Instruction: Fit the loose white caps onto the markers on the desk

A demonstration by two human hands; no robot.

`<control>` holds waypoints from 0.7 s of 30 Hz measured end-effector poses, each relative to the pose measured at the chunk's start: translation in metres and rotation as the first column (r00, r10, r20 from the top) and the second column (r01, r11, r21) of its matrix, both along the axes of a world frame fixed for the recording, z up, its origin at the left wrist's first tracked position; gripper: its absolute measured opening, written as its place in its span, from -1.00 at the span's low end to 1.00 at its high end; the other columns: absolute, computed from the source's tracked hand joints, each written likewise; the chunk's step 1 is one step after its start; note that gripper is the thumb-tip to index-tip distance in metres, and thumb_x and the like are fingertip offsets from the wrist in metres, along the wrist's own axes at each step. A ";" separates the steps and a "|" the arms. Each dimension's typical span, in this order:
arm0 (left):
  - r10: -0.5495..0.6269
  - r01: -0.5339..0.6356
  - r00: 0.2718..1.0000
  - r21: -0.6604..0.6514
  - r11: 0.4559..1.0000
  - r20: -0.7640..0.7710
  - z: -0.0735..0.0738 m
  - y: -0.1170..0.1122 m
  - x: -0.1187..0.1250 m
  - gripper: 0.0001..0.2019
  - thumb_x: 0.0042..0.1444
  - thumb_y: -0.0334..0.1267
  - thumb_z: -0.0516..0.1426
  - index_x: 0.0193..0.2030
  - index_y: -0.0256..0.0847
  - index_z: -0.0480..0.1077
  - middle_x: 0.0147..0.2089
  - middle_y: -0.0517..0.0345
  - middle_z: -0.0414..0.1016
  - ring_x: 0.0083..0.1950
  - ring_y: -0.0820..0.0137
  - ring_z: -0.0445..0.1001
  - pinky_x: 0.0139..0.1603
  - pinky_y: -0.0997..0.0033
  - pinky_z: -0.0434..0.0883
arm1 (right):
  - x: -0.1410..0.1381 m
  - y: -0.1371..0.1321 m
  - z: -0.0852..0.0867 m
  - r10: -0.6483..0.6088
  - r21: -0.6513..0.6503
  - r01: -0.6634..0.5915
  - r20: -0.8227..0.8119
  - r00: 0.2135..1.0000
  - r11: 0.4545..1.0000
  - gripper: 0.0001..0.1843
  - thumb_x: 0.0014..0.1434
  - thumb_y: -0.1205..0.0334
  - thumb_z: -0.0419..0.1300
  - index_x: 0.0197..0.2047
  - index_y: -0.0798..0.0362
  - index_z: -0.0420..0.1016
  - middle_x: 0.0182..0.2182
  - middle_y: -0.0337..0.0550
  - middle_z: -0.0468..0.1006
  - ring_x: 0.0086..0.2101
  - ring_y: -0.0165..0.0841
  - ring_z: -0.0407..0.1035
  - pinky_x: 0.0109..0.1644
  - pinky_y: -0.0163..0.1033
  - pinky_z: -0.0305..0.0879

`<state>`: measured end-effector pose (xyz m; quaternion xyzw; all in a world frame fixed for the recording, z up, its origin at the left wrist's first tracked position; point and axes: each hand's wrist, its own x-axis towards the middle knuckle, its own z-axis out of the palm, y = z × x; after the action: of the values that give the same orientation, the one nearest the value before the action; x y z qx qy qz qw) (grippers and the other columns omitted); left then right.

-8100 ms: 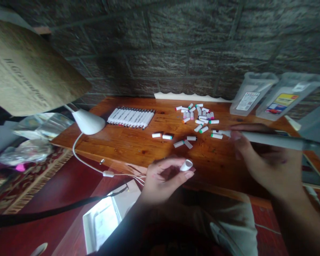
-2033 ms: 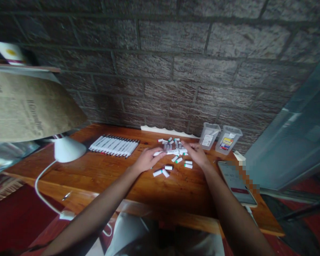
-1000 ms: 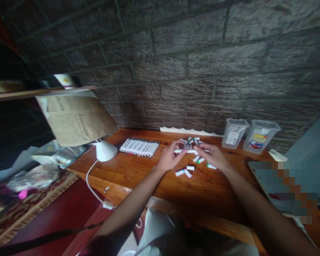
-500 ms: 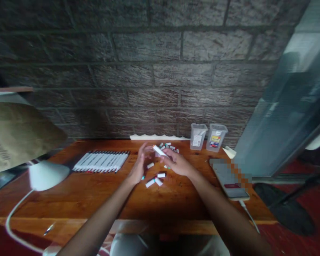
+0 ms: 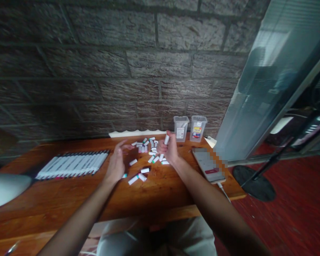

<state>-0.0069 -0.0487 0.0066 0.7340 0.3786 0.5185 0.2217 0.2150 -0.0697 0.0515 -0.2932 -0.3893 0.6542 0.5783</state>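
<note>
Head view: right hand (image 5: 169, 148) fists a white marker piece (image 5: 166, 139) above the scattered pieces

Your right hand is closed around the white marker piece, which stands nearly upright with its top end showing above your fingers. The fist sits towards the far edge of the wooden table (image 5: 160, 199), right beside the far end of a loose heap of loose marker pieces (image 5: 146, 149), white with coloured bands. More of them lie nearer you, between your hands and just in front of them. Your left hand (image 5: 116, 164) is open with the fingers spread, holds nothing and rises to the left of the heap. Further left, a row of white markers (image 5: 72, 164) lies side by side. Two clear plastic tubs (image 5: 189, 128) stand at the far edge, just beyond your right hand, and a phone (image 5: 208, 165), partly pixelated, lies to its right. A brick wall (image 5: 122, 64) rises behind the table. To handle this well, keep your fist snug so the piece cannot slip, and hold it upright, lifted clear of the heap so your knuckles do not scatter the neighbouring pieces.
</note>
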 end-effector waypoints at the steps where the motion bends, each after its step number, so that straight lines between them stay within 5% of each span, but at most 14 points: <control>1: 0.017 -0.017 1.000 0.009 1.000 -0.007 0.000 -0.001 0.000 -0.40 0.37 0.11 -0.32 0.23 -0.26 0.21 0.02 -0.06 0.47 0.09 0.24 0.42 0.09 0.20 0.36 | 0.000 -0.001 0.000 -0.019 0.009 0.019 -0.002 1.000 1.000 -0.26 0.05 -0.53 -0.28 -0.73 -0.04 -0.20 -0.76 -0.37 -0.24 -0.68 -0.52 -0.30 -0.61 -0.29 -0.29; 7: 0.056 -0.056 0.997 0.006 0.998 -0.045 -0.001 -0.006 0.002 -0.43 0.38 0.07 -0.31 -0.02 -0.23 0.39 0.00 -0.03 0.49 0.14 0.28 0.40 0.22 0.20 0.31 | 0.005 -0.008 0.009 -0.125 0.128 0.130 -0.049 0.991 0.983 -0.25 0.01 -0.56 -0.19 -0.68 0.00 -0.15 -0.76 -0.39 -0.21 -0.70 -0.53 -0.24 -0.60 -0.32 -0.16; 13: 0.042 -0.039 0.997 0.036 0.999 -0.064 0.005 -0.012 0.001 -0.43 0.39 0.02 -0.30 -0.17 -0.24 0.44 0.05 -0.03 0.47 0.14 0.30 0.39 0.18 0.27 0.32 | 0.008 -0.007 0.008 -0.163 0.163 0.161 0.002 0.987 0.973 -0.35 0.02 -0.44 0.10 -0.52 0.03 0.11 -0.63 -0.31 0.16 -0.58 -0.48 0.12 -0.47 -0.33 0.16; 17: -0.033 0.035 0.996 0.028 0.999 -0.080 0.010 -0.018 0.003 -0.51 0.39 -0.01 -0.20 -0.11 -0.26 0.45 -0.17 0.03 0.53 -0.06 0.34 0.48 0.06 0.36 0.37 | 0.002 -0.005 -0.003 -0.322 0.219 0.281 0.186 0.928 0.935 -0.40 0.10 -0.42 0.03 -0.40 0.02 0.28 -0.68 -0.37 0.10 -0.65 -0.51 0.01 -0.60 -0.36 -0.05; 21: -0.166 0.165 0.977 -0.020 0.986 -0.133 0.010 -0.022 0.007 -0.55 0.38 -0.03 -0.12 -0.17 -0.24 0.50 -0.24 0.08 0.56 -0.20 0.39 0.51 -0.09 0.45 0.40 | -0.002 -0.007 -0.008 -0.319 0.246 0.262 0.233 0.919 0.933 -0.52 0.07 -0.27 0.18 -0.31 0.01 0.31 -0.66 -0.38 0.16 -0.64 -0.53 0.04 -0.58 -0.37 -0.09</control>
<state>0.0003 -0.0710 0.0164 0.7952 0.3327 0.4459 0.2412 0.2128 -0.0763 0.0433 -0.3713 -0.4828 0.4702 0.6388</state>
